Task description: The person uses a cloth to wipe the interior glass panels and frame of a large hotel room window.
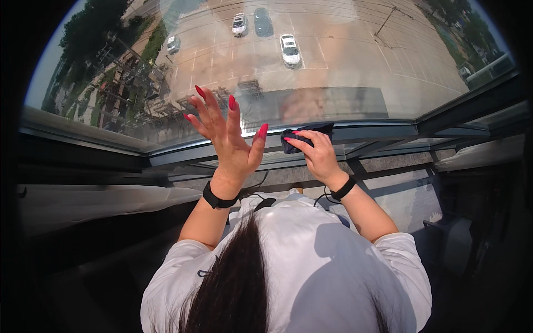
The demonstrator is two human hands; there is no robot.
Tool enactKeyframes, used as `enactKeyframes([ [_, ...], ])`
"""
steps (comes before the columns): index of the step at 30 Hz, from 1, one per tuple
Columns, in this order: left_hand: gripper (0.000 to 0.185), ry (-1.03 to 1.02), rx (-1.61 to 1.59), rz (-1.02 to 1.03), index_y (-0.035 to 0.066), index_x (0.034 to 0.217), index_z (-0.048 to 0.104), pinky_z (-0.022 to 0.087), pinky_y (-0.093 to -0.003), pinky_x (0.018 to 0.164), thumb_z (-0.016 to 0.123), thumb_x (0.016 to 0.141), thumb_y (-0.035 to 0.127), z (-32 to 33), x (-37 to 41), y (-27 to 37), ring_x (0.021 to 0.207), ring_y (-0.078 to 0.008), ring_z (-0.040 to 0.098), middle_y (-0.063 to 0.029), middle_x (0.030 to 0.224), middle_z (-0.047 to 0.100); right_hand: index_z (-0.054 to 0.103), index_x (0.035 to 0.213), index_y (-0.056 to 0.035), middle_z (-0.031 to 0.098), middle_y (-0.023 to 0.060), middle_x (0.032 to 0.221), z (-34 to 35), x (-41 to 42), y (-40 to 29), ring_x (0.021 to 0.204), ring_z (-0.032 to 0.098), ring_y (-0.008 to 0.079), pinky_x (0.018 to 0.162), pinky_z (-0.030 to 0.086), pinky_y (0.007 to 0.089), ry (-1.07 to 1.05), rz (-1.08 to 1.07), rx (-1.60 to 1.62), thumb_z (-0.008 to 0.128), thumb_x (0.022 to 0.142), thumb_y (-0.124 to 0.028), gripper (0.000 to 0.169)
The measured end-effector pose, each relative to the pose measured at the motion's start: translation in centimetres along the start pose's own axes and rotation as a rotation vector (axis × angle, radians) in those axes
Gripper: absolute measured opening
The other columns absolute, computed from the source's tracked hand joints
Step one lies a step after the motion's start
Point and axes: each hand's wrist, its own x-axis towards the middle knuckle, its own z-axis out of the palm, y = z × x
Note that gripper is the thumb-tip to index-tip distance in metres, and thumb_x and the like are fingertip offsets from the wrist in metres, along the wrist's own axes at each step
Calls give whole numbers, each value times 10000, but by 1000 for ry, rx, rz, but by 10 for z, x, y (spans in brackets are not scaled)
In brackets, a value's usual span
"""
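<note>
My right hand [318,154] grips a bunched dark cloth [293,141] against the grey metal window frame [374,132]. Part of the cloth lies along the frame's top edge beyond my fingers. Raised in front of the window glass [354,95], my left hand [231,145] has its fingers spread and holds nothing. Whether its fingertips touch the pane I cannot tell. Each wrist wears a black band.
Pale curtains hang at the left [116,202] and right [479,154]. A stone-like sill [395,164] runs below the frame, with a black cable [260,183] near my body. Beyond the glass, a parking lot [345,50] with several cars lies far below.
</note>
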Motion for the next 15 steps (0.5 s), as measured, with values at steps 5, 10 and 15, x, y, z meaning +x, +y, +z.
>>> enactKeyframes([
  [5,599,-119,-46,86,111,1355,586,25,-536,1191,717,795,279,-51,-34,-10,1483,-406,225,-228,1550,344,672,1224,-190,644,56,1174,56,34,-47,1087,614,270,919,474,398,-61,-109,112,594,800,16,478],
  [10,307,-99,-118,-43,43,1008,709,518,-338,706,758,714,-34,-115,-47,-47,836,-261,666,-110,984,692,656,1200,-148,638,90,1231,118,69,-94,1115,608,305,935,477,419,-155,-211,274,592,796,28,445],
  [15,128,-91,-176,-322,13,889,712,426,-242,484,735,786,-59,-170,-74,-83,495,-162,595,-72,646,650,645,1199,-112,618,107,1269,188,108,-151,1153,588,305,951,473,423,-205,-273,387,588,813,-1,406],
])
